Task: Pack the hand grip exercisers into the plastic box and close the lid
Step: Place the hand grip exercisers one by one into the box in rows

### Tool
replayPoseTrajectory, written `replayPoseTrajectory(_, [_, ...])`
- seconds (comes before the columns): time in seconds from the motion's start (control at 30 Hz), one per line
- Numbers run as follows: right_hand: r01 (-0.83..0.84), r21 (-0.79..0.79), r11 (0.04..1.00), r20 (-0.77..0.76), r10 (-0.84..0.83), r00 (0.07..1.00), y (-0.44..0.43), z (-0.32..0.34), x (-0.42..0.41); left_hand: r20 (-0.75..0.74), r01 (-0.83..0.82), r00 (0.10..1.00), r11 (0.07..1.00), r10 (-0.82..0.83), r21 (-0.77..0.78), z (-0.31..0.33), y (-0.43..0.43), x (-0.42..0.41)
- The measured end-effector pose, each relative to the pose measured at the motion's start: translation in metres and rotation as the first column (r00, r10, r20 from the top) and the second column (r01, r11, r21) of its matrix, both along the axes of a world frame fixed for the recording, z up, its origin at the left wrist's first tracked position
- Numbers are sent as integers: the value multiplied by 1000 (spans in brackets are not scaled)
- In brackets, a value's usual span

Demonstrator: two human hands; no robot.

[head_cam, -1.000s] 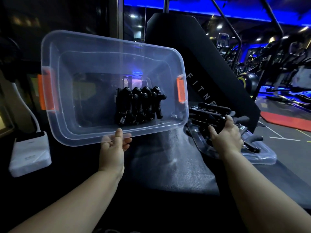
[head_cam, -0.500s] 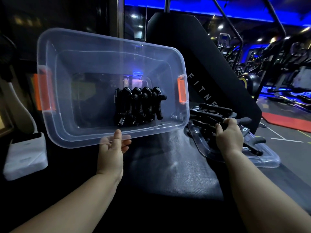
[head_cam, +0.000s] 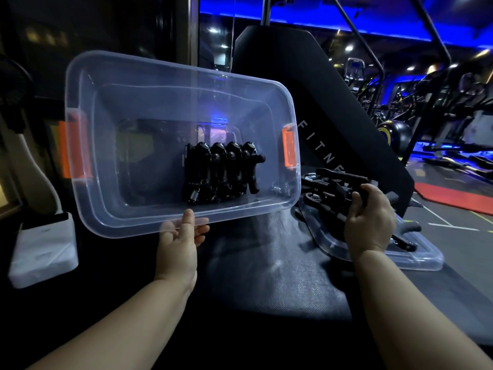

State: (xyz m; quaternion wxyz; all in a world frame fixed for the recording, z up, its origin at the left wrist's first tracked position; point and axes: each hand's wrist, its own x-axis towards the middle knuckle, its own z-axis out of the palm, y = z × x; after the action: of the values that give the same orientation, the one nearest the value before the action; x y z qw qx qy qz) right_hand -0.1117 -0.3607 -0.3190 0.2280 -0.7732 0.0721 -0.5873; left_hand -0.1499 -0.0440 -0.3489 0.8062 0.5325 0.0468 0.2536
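My left hand [head_cam: 181,241] grips the near rim of a clear plastic box [head_cam: 112,97] with orange latches, holding it tilted up so its open side faces me. Inside, several black hand grip exercisers [head_cam: 221,172] stand packed in a row against the lower wall. At the right, my right hand [head_cam: 369,217] grips a bunch of black exercisers [head_cam: 333,188], lifted just above the clear lid [head_cam: 416,259]. The lid lies flat on the dark padded surface, with another exerciser [head_cam: 405,237] resting on it.
A white device [head_cam: 44,249] with a cable sits at the left. A black angled machine panel [head_cam: 314,108] rises behind the box and lid. Gym machines and a red mat [head_cam: 453,196] fill the floor at the far right.
My right hand has closed round a bunch of exercisers and lifted them off the lid, toward the box. The box in my left hand has barely shifted.
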Motion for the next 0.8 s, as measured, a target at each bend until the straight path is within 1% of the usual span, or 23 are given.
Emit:
replayPoseTrajectory(0.07, [-2, -22, 1000, 28, 2, 1000, 2, 0, -6, -1, 1, 1000, 1000, -1, -2, 0, 0, 0])
replayPoseTrajectory(0.13, [-25, -22, 999, 12, 25, 1000, 4, 1, -11, -1, 1, 1000, 1000, -1, -5, 0, 0, 0])
replayPoseTrajectory(0.23, [-59, 62, 996, -82, 64, 995, 11, 2, -18, -6, -2, 1000, 1000, 2, -8, 1, -1, -2])
replayPoseTrajectory(0.3, [-40, 106, 994, -145, 55, 988, 13, 2, -21, -12, -3, 1000, 1000, 3, -5, 2, -1, -2])
replayPoseTrajectory(0.43, [25, 107, 994, -292, 8, 956, 12, 2, -24, -19, -2, 1000, 1000, 1, -11, 2, -1, -3])
replayPoseTrajectory(0.53, [-6, 128, 992, -390, 56, 919, 12, 2, -29, -18, 1, 1000, 1000, -1, -11, 1, 0, -2])
replayPoseTrajectory(0.67, [-49, 183, 982, -399, 120, 909, 10, 3, -30, -19, 0, 1000, 1000, 0, -14, 1, 0, -1])
replayPoseTrajectory(0.8, [17, 235, 972, -414, 84, 906, 6, 2, -24, -23, 2, 1000, 1000, -2, -18, 2, 0, -1])
